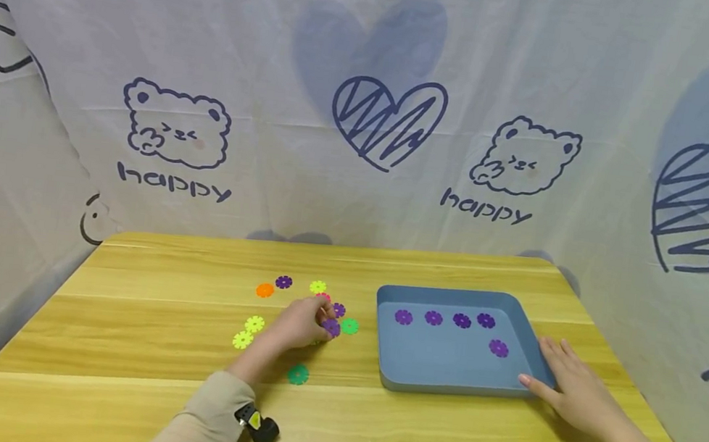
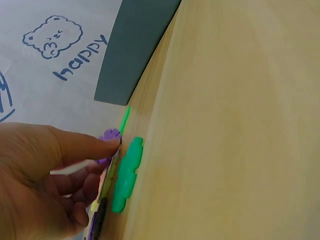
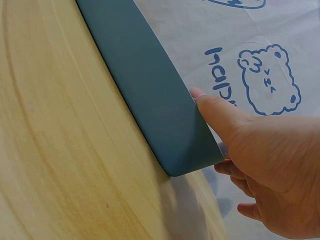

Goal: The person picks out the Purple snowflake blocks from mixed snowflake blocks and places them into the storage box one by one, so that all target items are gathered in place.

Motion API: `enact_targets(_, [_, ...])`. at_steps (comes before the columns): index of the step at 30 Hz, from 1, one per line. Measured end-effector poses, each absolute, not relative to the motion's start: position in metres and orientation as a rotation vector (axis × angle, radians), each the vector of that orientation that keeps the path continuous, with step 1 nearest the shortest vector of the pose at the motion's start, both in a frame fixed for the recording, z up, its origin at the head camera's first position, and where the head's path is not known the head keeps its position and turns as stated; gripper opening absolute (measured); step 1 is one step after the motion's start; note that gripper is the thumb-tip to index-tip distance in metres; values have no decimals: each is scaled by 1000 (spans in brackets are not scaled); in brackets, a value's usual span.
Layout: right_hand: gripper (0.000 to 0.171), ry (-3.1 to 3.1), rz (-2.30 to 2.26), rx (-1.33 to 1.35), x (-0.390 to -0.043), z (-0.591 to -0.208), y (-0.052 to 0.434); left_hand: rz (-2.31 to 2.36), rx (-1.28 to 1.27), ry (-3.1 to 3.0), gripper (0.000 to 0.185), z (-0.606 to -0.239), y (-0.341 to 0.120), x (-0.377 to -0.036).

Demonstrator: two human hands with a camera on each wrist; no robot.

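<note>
My left hand (image 1: 299,325) pinches a purple flower-shaped plastic disc (image 1: 331,328) between thumb and fingers, just above the table. In the left wrist view that disc (image 2: 110,134) shows at the thumb tip. Around this hand lie another purple disc (image 1: 338,310), a green disc (image 1: 350,325), a pink disc (image 1: 323,296) partly hidden by the fingers, and a teal disc (image 1: 298,374). My right hand (image 1: 581,393) rests at the near right corner of a blue-grey tray (image 1: 436,369), thumb over the rim, fingers extended along the outer side. Several purple discs (image 1: 462,321) lie flat inside the tray.
Farther left are an orange disc (image 1: 265,290), a dark purple disc (image 1: 284,282) and yellow discs (image 1: 242,339). Another yellow disc (image 1: 318,287) lies behind the left hand. The wooden table (image 1: 139,328) meets a printed white cloth (image 1: 273,124) at the back and sides.
</note>
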State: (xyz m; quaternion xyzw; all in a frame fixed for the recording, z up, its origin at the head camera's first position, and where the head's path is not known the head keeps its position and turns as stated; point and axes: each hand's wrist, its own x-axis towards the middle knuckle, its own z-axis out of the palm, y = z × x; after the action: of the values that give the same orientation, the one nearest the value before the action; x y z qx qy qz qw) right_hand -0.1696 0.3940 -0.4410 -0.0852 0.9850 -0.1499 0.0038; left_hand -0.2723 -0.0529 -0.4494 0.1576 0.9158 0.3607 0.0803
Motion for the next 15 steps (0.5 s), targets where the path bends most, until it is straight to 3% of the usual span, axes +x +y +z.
enact_targets(8, [89, 3081, -490, -271, -170, -442, 395, 1207, 472, 2671, 8, -452, -60, -277])
enact_targets(15, [89, 3075, -494, -260, -170, -442, 395, 1391, 408, 2574, 15, -442, -61, -278])
